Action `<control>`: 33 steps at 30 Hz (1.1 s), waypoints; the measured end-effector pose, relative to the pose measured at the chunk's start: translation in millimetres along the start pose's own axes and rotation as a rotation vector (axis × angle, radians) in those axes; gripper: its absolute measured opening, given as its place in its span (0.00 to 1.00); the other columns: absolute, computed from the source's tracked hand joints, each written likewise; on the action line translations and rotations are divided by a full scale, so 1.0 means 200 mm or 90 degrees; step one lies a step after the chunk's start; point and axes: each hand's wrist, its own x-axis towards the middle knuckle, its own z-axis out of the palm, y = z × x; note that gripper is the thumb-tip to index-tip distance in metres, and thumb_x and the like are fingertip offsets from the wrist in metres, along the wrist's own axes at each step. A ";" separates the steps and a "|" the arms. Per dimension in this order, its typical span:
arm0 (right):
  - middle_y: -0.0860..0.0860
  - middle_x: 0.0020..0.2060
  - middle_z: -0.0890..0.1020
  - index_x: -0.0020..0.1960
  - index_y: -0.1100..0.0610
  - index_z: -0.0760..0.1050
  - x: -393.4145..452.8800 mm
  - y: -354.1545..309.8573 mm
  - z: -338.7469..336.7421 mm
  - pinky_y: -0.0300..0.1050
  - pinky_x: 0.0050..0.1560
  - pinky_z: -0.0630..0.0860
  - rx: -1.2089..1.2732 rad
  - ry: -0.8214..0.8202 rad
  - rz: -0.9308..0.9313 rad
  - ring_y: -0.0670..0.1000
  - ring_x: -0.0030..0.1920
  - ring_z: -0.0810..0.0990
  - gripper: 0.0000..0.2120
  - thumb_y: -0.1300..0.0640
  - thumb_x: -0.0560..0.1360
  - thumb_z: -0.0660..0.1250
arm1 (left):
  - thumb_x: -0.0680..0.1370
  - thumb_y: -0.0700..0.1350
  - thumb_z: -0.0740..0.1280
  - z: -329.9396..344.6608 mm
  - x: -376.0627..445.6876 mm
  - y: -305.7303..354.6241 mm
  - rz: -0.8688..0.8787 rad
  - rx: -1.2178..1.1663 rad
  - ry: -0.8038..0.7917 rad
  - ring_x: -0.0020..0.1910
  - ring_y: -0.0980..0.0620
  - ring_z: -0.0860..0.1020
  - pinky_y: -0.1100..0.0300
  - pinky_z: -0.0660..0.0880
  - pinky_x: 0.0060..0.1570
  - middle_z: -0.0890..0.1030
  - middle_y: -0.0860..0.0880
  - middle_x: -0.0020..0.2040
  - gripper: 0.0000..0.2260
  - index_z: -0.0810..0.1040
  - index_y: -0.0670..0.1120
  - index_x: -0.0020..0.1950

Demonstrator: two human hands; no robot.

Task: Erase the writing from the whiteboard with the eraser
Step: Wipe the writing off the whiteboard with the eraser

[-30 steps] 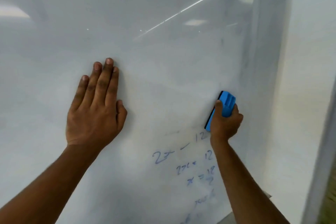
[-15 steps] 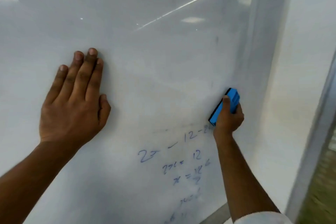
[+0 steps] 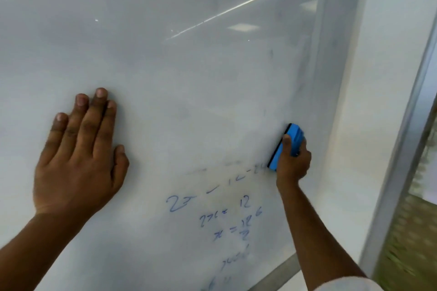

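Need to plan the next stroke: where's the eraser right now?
In the head view, the blue eraser is right of centre, held by the right hand against the whiteboard, above the blue writing.

The left hand (image 3: 78,156) lay flat at lower left, fingers straight and together. The right hand (image 3: 292,163), right of centre, was curled in a grip.

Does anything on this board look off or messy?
Nothing broken. The top line of blue writing beside the eraser is half wiped and smeared, and a grey haze covers the whiteboard above it.
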 end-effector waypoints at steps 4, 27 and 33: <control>0.58 0.57 0.76 0.75 0.50 0.71 -0.16 0.02 0.03 0.56 0.54 0.81 -0.047 0.009 0.063 0.62 0.55 0.80 0.30 0.38 0.77 0.69 | 0.86 0.47 0.57 0.00 -0.07 0.06 -0.020 0.016 -0.004 0.88 0.43 0.53 0.45 0.51 0.87 0.54 0.43 0.89 0.31 0.55 0.39 0.88; 0.48 0.57 0.68 0.79 0.52 0.64 -1.44 0.09 0.03 0.47 0.55 0.78 -0.035 -0.208 -0.285 0.52 0.57 0.72 0.32 0.37 0.81 0.62 | 0.86 0.46 0.58 0.00 -0.07 0.05 -0.022 0.035 -0.024 0.89 0.44 0.51 0.47 0.48 0.87 0.53 0.42 0.89 0.32 0.55 0.38 0.88; 0.56 0.62 0.70 0.79 0.54 0.64 -1.15 0.14 -0.03 0.51 0.58 0.79 -0.038 -0.254 -0.389 0.56 0.60 0.73 0.29 0.42 0.82 0.61 | 0.87 0.50 0.57 -0.10 -0.20 -0.09 0.064 0.036 -0.075 0.88 0.45 0.54 0.48 0.51 0.87 0.56 0.43 0.88 0.31 0.57 0.39 0.88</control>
